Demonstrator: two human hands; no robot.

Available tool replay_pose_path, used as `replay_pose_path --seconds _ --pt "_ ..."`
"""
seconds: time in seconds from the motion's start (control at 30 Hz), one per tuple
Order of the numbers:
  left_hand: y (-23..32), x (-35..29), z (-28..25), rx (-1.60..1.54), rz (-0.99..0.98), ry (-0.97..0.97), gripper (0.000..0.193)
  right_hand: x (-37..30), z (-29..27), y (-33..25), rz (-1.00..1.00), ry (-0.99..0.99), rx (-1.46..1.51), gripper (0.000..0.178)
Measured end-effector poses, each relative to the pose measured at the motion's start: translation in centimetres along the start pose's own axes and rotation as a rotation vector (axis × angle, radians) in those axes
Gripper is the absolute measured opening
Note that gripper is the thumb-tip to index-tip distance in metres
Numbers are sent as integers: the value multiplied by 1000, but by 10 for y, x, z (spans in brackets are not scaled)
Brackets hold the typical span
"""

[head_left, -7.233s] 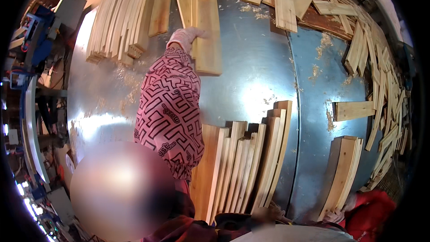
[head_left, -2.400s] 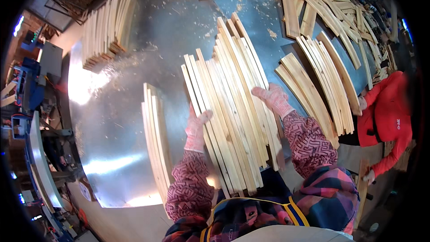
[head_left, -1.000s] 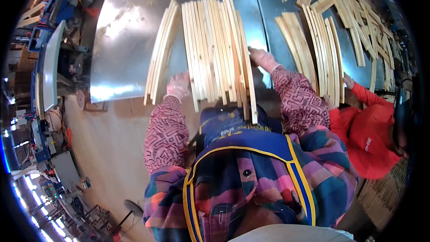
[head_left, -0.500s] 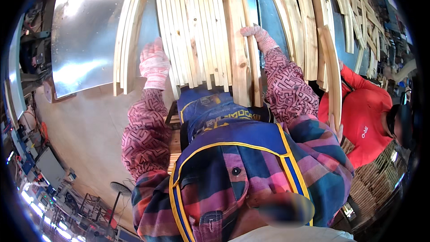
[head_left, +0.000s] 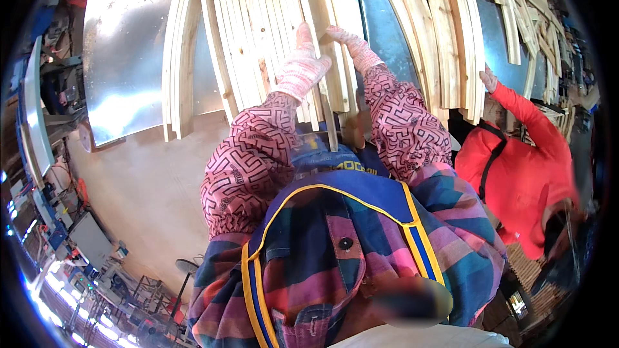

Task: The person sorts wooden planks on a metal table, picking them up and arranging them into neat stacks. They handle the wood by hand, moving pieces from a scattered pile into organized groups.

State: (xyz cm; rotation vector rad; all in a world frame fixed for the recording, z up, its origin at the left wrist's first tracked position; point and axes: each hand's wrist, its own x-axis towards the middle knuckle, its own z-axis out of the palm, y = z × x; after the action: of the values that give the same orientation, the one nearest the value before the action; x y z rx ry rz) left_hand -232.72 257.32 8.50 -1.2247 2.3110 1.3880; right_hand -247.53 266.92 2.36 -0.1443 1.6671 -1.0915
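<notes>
Long pale wooden strips [head_left: 248,32] lie side by side in a row on a metal table, their near ends towards me. My left hand [head_left: 301,71], in a pink-and-white glove, rests over the right part of this row with fingers stretched forward and thumb apart. Just to its right, my gloved right hand [head_left: 348,42] hooks its fingers over the edge of a wooden board [head_left: 335,80] at the row's right side. One narrow strip [head_left: 330,122] juts out nearer to me than its neighbours. My left hand hides part of the strips beneath it.
Apart from the row, a few strips [head_left: 180,58] lie at its left on the shiny metal table [head_left: 122,58]. More boards [head_left: 438,38] lie at the right, with a loose heap [head_left: 516,6] beyond. A co-worker in red [head_left: 516,161] stands close on my right.
My left hand has moved right, from the row's left edge onto its right part. My right hand has shifted slightly left with the board. The co-worker no longer holds up a curved-looking strip.
</notes>
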Motion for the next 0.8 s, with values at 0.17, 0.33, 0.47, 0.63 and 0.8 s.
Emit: replay_pose_path --seconds 0.17,0.33,0.47,0.63,0.8 --pt "43 0 -48 -198 258 389 93 35 12 -14 -309 -211 -526 65" --pt "71 -24 -106 -829 568 273 85 31 25 -40 -299 -262 -789 67" --pt "71 -42 -136 -764 618 217 56 24 17 -51 -395 199 -774 97" --pt "120 -79 -173 -1249 984 -343 50 -7 -8 -99 -554 406 -585 107" --pt "177 -62 -197 -1327 598 214 29 -55 -22 -102 -806 386 -571 121"
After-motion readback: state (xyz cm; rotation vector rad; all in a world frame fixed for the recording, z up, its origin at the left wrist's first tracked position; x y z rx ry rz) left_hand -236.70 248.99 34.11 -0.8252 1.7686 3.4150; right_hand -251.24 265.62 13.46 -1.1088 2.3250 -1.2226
